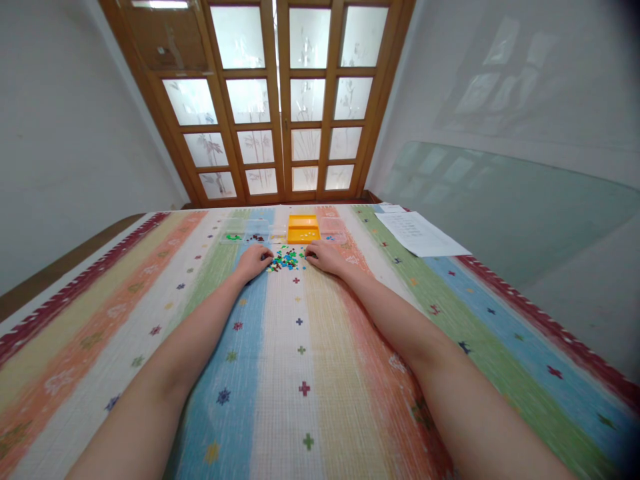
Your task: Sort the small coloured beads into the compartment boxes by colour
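A loose pile of tiny mixed pieces, green, blue, dark brown and pale, lies on the striped cloth between my hands. My left hand rests at the pile's left edge, its fingers curled and thumb drawn in. From the right, my right hand touches the pile's other edge with fingertips pinched together. Anything in either pinch is too small to make out. Just behind stands a yellow box with a few white pieces inside. Left of it, a clear divided tray holds green pieces and dark brown ones in separate compartments.
A clear compartment with a few blue pieces sits right of the yellow box. White printed paper lies at the table's far right. The striped tablecloth covers the table; wooden glazed doors stand beyond, with walls either side.
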`<state>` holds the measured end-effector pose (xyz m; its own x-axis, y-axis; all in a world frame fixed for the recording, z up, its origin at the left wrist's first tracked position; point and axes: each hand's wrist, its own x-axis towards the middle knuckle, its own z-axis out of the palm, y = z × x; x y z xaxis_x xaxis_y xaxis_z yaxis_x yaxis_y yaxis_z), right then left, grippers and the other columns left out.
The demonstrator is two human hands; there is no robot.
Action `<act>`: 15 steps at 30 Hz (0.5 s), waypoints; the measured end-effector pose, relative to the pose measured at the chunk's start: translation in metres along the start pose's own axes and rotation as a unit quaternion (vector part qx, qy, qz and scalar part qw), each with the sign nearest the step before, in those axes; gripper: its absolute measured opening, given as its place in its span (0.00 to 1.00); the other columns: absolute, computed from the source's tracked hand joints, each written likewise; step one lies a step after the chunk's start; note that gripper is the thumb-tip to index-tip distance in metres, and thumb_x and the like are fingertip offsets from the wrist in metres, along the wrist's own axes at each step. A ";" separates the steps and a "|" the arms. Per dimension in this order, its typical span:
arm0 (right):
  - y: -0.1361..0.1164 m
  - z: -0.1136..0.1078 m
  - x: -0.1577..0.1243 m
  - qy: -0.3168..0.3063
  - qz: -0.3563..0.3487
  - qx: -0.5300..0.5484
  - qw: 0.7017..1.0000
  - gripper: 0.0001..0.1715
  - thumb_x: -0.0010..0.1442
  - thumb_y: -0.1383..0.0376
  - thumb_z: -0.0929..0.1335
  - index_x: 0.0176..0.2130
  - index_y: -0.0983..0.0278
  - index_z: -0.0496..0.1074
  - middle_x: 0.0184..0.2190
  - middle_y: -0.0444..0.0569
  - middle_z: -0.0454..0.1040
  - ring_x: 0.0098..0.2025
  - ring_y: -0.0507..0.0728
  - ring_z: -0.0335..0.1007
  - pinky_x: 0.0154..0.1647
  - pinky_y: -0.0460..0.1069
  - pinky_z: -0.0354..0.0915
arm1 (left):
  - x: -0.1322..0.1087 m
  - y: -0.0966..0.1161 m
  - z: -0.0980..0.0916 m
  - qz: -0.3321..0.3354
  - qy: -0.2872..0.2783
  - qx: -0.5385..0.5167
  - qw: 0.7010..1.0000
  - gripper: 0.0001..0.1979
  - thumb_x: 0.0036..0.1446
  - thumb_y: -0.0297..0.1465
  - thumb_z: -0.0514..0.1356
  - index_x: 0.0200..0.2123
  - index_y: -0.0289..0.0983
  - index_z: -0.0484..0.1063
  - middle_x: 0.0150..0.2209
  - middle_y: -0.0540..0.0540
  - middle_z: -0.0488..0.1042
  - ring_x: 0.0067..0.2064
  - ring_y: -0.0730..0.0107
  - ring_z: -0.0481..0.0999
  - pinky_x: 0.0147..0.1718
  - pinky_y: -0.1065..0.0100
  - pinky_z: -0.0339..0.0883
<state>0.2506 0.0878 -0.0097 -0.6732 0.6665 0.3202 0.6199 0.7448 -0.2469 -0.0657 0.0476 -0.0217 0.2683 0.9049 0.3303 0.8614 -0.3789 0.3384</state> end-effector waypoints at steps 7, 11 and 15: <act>0.001 0.003 0.001 0.034 0.007 0.032 0.999 0.05 0.66 0.68 0.70 0.40 0.62 0.79 0.41 0.51 0.81 0.44 0.60 0.73 0.46 0.51 0.63 | -0.001 0.002 0.004 -0.003 0.014 -0.026 1.000 0.13 0.67 0.35 0.60 0.47 0.39 0.84 0.41 0.43 0.81 0.43 0.58 0.77 0.47 0.61 0.70; 0.010 0.002 0.004 0.109 0.071 0.080 0.988 0.06 0.65 0.69 0.68 0.39 0.62 0.78 0.38 0.50 0.81 0.39 0.58 0.73 0.43 0.50 0.64 | 0.000 -0.002 0.003 0.010 0.006 -0.037 0.999 0.14 0.67 0.34 0.59 0.46 0.39 0.84 0.41 0.43 0.81 0.43 0.58 0.77 0.47 0.60 0.70; 0.034 0.002 0.005 0.211 0.145 0.098 0.962 0.07 0.63 0.66 0.67 0.39 0.61 0.76 0.37 0.50 0.80 0.38 0.58 0.72 0.43 0.51 0.65 | 0.000 -0.003 0.002 0.016 0.008 -0.038 0.999 0.14 0.66 0.34 0.58 0.45 0.39 0.85 0.40 0.43 0.81 0.44 0.58 0.77 0.47 0.60 0.70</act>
<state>0.2676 0.1168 -0.0183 -0.2345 0.8055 0.5442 0.6413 0.5489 -0.5361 -0.0674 0.0493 -0.0243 0.2884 0.8890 0.3557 0.8173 -0.4221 0.3923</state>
